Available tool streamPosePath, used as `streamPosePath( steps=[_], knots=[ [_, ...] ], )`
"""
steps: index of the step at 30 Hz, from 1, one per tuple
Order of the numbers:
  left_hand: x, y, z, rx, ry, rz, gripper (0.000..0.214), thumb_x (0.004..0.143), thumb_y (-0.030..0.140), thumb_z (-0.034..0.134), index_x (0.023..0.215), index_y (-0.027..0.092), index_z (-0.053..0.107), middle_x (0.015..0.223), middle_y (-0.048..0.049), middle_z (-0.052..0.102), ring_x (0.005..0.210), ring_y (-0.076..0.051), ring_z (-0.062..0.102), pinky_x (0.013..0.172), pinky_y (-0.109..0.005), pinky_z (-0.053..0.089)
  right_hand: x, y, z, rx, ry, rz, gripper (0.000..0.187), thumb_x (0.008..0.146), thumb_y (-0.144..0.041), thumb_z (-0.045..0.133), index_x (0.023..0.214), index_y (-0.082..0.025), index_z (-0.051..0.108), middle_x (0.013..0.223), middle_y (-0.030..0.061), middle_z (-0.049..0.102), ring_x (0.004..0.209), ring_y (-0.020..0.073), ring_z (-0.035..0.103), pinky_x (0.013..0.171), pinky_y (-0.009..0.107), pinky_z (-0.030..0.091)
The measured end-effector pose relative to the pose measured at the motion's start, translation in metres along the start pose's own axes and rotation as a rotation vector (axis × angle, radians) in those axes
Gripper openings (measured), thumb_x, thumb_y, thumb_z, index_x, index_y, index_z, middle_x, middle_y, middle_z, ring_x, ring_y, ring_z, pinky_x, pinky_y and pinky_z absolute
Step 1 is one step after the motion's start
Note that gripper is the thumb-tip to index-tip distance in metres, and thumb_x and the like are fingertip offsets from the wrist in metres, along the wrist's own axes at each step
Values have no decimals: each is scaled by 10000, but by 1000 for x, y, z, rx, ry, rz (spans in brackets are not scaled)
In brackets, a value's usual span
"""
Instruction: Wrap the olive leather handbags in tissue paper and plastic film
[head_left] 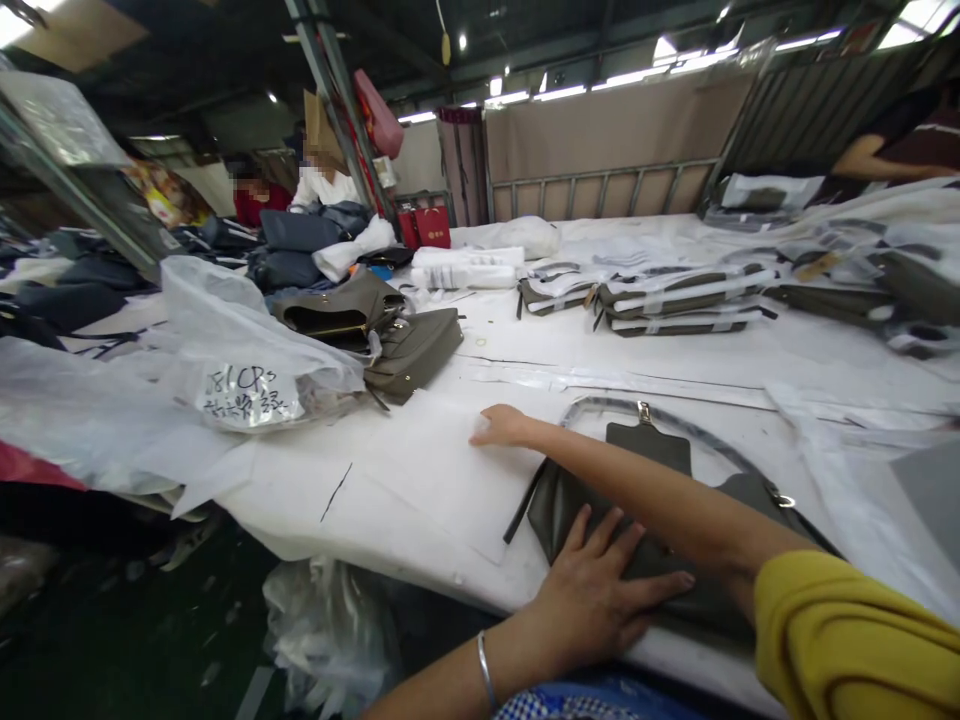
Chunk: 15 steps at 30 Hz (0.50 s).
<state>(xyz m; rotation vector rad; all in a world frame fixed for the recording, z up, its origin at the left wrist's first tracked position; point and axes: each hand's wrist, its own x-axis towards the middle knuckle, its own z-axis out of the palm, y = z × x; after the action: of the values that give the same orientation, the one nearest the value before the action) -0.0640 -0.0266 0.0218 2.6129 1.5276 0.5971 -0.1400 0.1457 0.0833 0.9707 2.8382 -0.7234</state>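
Observation:
An olive-green handbag [581, 505] lies on the white-covered table in front of me, its strap curving over the far side. My left hand [600, 590], fingers spread, rests flat on the bag's near part. Across the bag reaches my right arm in a yellow sleeve. The right hand [504, 426] is closed at the fingertips on the edge of a thin white sheet [442, 470], which lies left of the bag. Most of the bag's middle is hidden by my arm and hand. A metal buckle [643, 411] shows on its upright flap.
Left, a plastic sack with handwriting [251, 395] stands beside other olive bags [416, 350]. Stacked wrapped bags [679, 300] and white rolls [469, 268] lie farther back. A clear plastic bundle [322, 630] hangs below the table edge. Other people work at the back and far right.

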Motion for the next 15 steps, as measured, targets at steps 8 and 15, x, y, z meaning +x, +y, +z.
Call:
streamPosePath(
  steps=[8,15],
  knots=[
    [1,-2,10,-23,35,-1,599,964,398,518,1516,440,289,1606,-69,301,1488,-332,239,1182,-587,233,-127,56,-126,-266,555,-269,312,966,-301,485,1131,-182,721,976,50,628,857,165,582,744,263,407],
    [4,-1,13,-48,8,-23,668,923,369,612,1504,463,296,1520,-60,445,1421,-316,380,1170,-602,264,-258,82,-88,-625,245,-204,392,762,-119,601,1134,-186,704,839,69,614,763,209,552,695,333,421]
  ],
)
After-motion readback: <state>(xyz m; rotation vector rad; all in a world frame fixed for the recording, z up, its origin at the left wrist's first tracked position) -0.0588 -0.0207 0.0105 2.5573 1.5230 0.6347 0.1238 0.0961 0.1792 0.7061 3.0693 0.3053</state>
